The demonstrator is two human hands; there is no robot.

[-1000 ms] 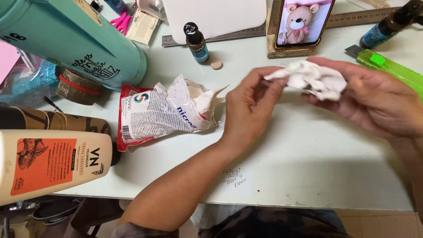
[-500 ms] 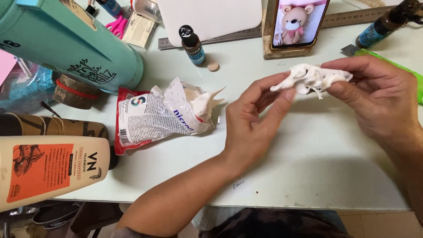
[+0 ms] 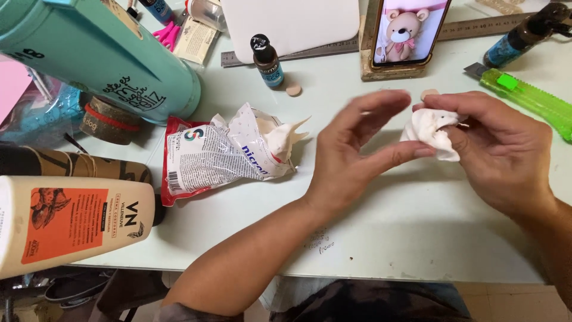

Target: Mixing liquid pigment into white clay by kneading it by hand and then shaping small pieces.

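Clay work live: right hand (image 3: 500, 149) pinches soft white clay lump (image 3: 430, 132) at 2 o'clock above pale green tabletop (image 3: 357, 238). Left hand (image 3: 351, 155) open wide w/ 1 thumb nearing. Best: press gently, support underneath, avoid tearing. Torn clay packet (image 3: 220, 152) at 9.

White clay over a pale mint counter (image 3: 381, 226)

The lump of clay (image 3: 430, 132) was plain white, as was the clay poking from the torn packet (image 3: 220, 155), itself white with red edges and fine grey print. The tumbler (image 3: 107, 53) was teal with black lettering; the lotion bottle (image 3: 71, 223) was cream with an orange label. The utility knife (image 3: 527, 101) was bright green, the scissors (image 3: 167, 33) pink, and the phone (image 3: 408, 30) showed a beige teddy bear on pink.
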